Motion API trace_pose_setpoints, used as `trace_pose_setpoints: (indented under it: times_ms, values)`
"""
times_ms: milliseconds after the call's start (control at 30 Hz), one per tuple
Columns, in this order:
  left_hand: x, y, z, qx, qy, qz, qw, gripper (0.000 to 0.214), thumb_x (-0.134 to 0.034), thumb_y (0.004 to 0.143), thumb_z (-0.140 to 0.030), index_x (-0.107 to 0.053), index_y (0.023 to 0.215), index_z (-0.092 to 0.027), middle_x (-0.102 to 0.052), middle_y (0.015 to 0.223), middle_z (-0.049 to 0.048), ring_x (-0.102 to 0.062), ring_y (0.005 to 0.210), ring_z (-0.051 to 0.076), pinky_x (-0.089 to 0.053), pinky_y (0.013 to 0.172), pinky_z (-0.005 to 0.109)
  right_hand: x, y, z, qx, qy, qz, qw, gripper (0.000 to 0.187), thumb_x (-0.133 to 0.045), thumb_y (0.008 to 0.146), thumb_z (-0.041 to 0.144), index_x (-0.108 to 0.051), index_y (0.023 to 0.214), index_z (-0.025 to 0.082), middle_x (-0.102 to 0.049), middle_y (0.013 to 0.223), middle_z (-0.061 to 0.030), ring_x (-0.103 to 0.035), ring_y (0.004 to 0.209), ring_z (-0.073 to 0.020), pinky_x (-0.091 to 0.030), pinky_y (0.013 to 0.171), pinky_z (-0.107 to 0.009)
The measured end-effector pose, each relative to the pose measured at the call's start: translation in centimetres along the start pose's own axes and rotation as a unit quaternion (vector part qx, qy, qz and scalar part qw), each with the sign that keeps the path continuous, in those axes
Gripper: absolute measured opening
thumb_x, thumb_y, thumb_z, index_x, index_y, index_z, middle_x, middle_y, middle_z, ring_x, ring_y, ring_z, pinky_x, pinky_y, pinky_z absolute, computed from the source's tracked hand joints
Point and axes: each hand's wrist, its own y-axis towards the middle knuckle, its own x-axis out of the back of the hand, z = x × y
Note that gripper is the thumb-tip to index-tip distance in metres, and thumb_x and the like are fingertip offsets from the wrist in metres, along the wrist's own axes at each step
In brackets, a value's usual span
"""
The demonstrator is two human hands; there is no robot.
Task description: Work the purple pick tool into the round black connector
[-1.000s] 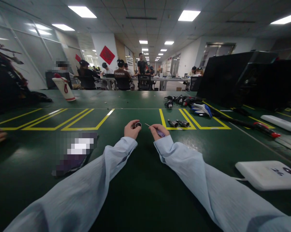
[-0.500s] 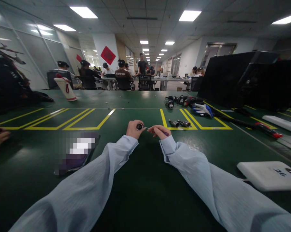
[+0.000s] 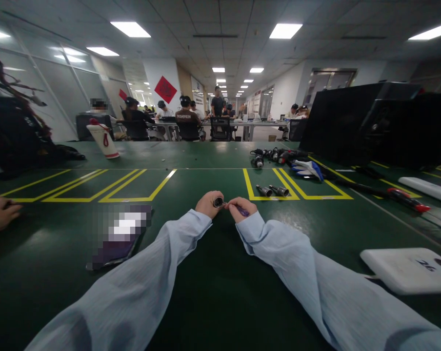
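Observation:
My left hand [image 3: 206, 204] is closed around a metal socket [image 3: 218, 202], its round hollow end facing me. Close beside it, my right hand [image 3: 244, 206] pinches a thin screwdriver [image 3: 243, 212] with a purple handle. The shaft points left and its tip is at the socket's rim; whether it is inside cannot be made out. Both hands are just above the green table [image 3: 213, 273]. Two similar metal sockets with narrow shanks, a left one [image 3: 265, 190] and a right one [image 3: 279, 190], lie to the right within a yellow taped outline.
A phone [image 3: 121, 239] lies left of my left forearm. Another person's hand [image 3: 1, 214] is at the left edge. Farther back are a paper cup [image 3: 103, 140], gloves [image 3: 308, 169] and a pile of dark tools [image 3: 270, 155]. A white device [image 3: 407, 270] sits at right.
My hands have come closer together, and less of the screwdriver's shaft shows between them. The camera has tilted up slightly. The other person's hand at left reaches farther into view.

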Motion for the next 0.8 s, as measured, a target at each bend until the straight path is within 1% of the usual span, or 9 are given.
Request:
trace_pose_setpoints:
  times_ms: [67,133,233,300,400,500,700,733,800]
  values:
    - [0.1,0.0,-0.2,-0.003,0.011,0.007,1.000,0.007,-0.056,0.061,-0.019,-0.049,0.060,-0.018,-0.047,0.060,-0.0026,-0.045,0.061,0.013,-0.036,0.058,0.024,0.1,0.1,0.1,-0.048,0.026,0.005,0.998,0.013,-0.049,0.065,0.021,-0.060,0.059,0.020,-0.063,0.062,-0.0015,-0.055,0.061,-0.0149,-0.043,0.062,-0.028]
    - [0.2,-0.1,-0.3,-0.006,0.017,0.011,1.000,0.006,-0.056,0.061,-0.019,-0.050,0.061,-0.018,-0.047,0.060,-0.0023,-0.045,0.061,0.013,-0.035,0.059,0.025,0.1,0.4,0.1,-0.136,0.121,0.010,0.983,0.012,-0.050,0.063,0.021,-0.059,0.056,0.018,-0.063,0.059,-0.0011,-0.056,0.058,-0.0143,-0.044,0.058,-0.027]
    - [0.2,-0.1,-0.5,-0.006,0.018,0.012,1.000,0.005,-0.053,0.062,-0.017,-0.048,0.061,-0.018,-0.045,0.059,-0.0029,-0.043,0.059,0.012,-0.035,0.057,0.023,0.1,0.9,-0.3,-0.268,0.285,0.023,0.920,0.008,-0.051,0.060,0.019,-0.057,0.055,0.017,-0.063,0.054,-0.0002,-0.056,0.051,-0.0126,-0.044,0.051,-0.024]
    - [0.2,0.0,-0.5,-0.004,0.014,0.009,1.000,0.006,-0.051,0.063,-0.015,-0.047,0.060,-0.018,-0.043,0.058,-0.0035,-0.043,0.057,0.011,-0.035,0.055,0.022,0.0,1.2,-0.7,-0.306,0.327,0.030,0.893,0.009,-0.049,0.061,0.019,-0.056,0.056,0.017,-0.063,0.052,0.0002,-0.056,0.048,-0.0120,-0.044,0.048,-0.024]
    - [0.1,0.0,-0.5,-0.002,0.008,0.004,1.000,0.006,-0.049,0.063,-0.013,-0.045,0.059,-0.017,-0.041,0.057,-0.0043,-0.042,0.055,0.010,-0.035,0.053,0.021,-0.1,1.4,-1.2,-0.315,0.333,0.027,0.888,0.010,-0.045,0.064,0.018,-0.054,0.058,0.018,-0.063,0.051,0.0003,-0.056,0.045,-0.0119,-0.043,0.045,-0.024]
    - [0.1,0.0,-0.5,-0.002,0.005,0.004,1.000,0.007,-0.051,0.063,-0.015,-0.045,0.059,-0.017,-0.041,0.056,-0.0046,-0.041,0.055,0.010,-0.034,0.052,0.020,0.0,1.2,-1.1,-0.296,0.323,0.021,0.899,0.011,-0.047,0.065,0.019,-0.054,0.058,0.018,-0.064,0.052,0.0002,-0.056,0.046,-0.0118,-0.042,0.045,-0.023]
    - [0.3,-0.2,-0.8,0.002,0.007,0.002,1.000,0.008,-0.054,0.064,-0.021,-0.047,0.059,-0.017,-0.042,0.057,-0.0040,-0.041,0.056,0.010,-0.032,0.052,0.021,0.2,0.6,-0.2,-0.196,0.208,0.003,0.958,0.009,-0.054,0.060,0.019,-0.061,0.054,0.018,-0.064,0.056,0.0007,-0.056,0.056,-0.0127,-0.043,0.056,-0.024]
    - [0.4,-0.2,-0.9,0.003,0.005,0.002,1.000,0.009,-0.054,0.064,-0.021,-0.048,0.059,-0.017,-0.042,0.057,-0.0040,-0.041,0.055,0.010,-0.032,0.052,0.021,0.2,0.5,-0.2,-0.195,0.207,0.009,0.959,0.009,-0.054,0.060,0.020,-0.061,0.054,0.019,-0.064,0.055,0.0007,-0.056,0.055,-0.0127,-0.044,0.056,-0.024]
    - [0.3,-0.2,-0.9,0.003,-0.002,0.002,1.000,0.009,-0.054,0.063,-0.021,-0.047,0.059,-0.017,-0.042,0.056,-0.0042,-0.041,0.055,0.010,-0.032,0.052,0.021,0.3,0.6,-0.4,-0.234,0.253,0.036,0.938,0.010,-0.052,0.061,0.021,-0.060,0.056,0.018,-0.064,0.055,-0.0001,-0.056,0.053,-0.0125,-0.044,0.053,-0.024]
